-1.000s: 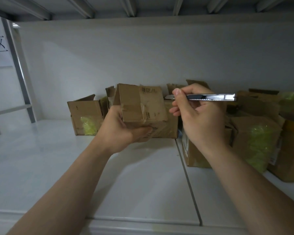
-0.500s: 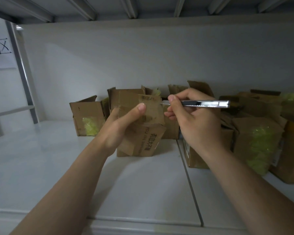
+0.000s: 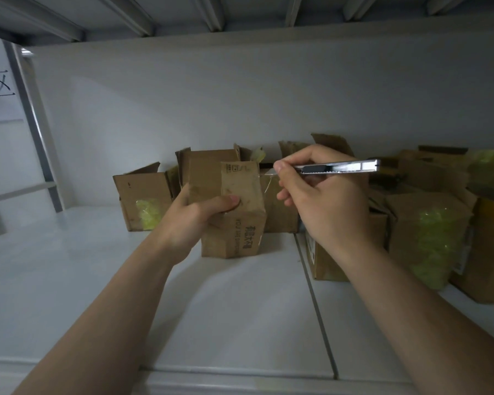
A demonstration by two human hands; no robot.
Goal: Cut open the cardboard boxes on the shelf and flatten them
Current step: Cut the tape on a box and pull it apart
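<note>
- The left hand [image 3: 194, 220] grips a small brown cardboard box [image 3: 241, 223], thumb pressed on its front. The box appears to rest on the white metal shelf [image 3: 240, 315] near the middle, just before the back row.
- The right hand [image 3: 322, 201] clasps a silver utility knife [image 3: 337, 166], with the blade tip just beside the box's upper right edge.
- Cutting looks barely begun: this box is unflattened.
- Other open-flapped brown boxes [image 3: 143, 201] stand along the back edge, some showing yellow-green filling. None lies flat, so most work likely remains.
</note>
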